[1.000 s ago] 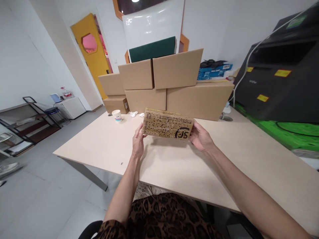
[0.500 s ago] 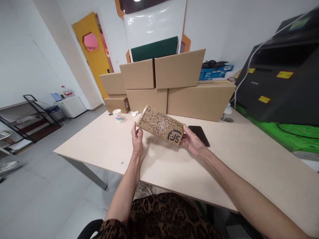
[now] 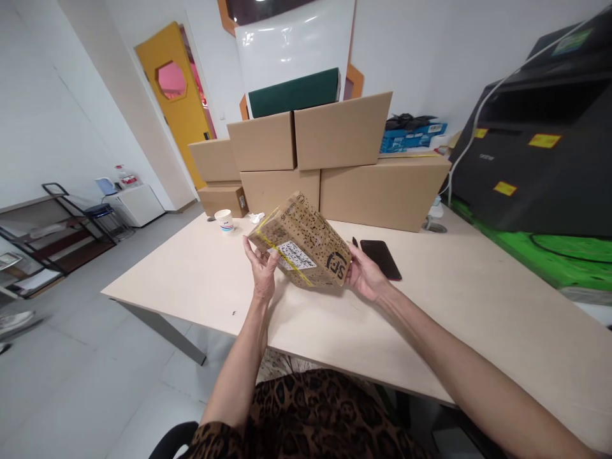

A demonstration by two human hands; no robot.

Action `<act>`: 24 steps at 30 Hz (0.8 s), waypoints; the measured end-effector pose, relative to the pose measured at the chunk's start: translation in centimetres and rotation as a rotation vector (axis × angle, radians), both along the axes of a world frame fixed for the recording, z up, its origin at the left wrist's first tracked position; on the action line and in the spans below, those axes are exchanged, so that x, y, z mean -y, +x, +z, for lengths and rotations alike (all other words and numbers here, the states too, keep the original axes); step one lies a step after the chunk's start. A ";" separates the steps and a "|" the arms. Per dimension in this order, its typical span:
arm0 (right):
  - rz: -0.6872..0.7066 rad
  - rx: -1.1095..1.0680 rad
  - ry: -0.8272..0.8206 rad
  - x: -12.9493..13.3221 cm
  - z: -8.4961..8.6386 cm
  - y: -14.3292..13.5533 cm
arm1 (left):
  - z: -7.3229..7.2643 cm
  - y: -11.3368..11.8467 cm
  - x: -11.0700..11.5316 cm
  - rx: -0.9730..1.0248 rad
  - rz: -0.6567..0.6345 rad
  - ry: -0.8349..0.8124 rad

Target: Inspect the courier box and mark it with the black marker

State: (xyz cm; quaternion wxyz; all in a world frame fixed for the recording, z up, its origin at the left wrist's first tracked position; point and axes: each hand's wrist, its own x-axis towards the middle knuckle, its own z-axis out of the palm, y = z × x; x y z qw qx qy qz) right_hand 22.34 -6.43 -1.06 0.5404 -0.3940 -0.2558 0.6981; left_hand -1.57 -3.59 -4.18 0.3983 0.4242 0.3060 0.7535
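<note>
Between my hands a brown cardboard box (image 3: 318, 236) is held tilted above the table. It bears black speckles, SF lettering, a white label (image 3: 295, 255) and a strip of yellow tape. My left hand (image 3: 262, 266) grips its lower left end, thumb over the near side and fingers behind. At the right end, my right hand (image 3: 364, 271) holds the box near the SF mark, its fingertips partly hidden. Just beyond my right hand a dark phone-like slab (image 3: 381, 258) lies flat on the table, and the tip of a dark pen-like object shows beside it.
Large cardboard boxes (image 3: 373, 194) are stacked along the table's back, with a dark green box (image 3: 294, 94) on top. A paper cup (image 3: 224, 220) and crumpled white tissue (image 3: 257, 218) stand back left. A black machine (image 3: 545, 159) rises at the right, by a green surface (image 3: 568, 255).
The box has been turned between my hands, so its labelled, yellow-taped side now shows. My left hand has shifted slightly left; the right has barely moved.
</note>
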 end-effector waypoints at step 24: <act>0.205 0.082 -0.084 -1.0 -4.1 -0.5 | 0.7 1.3 1.1 0.110 -0.418 -0.205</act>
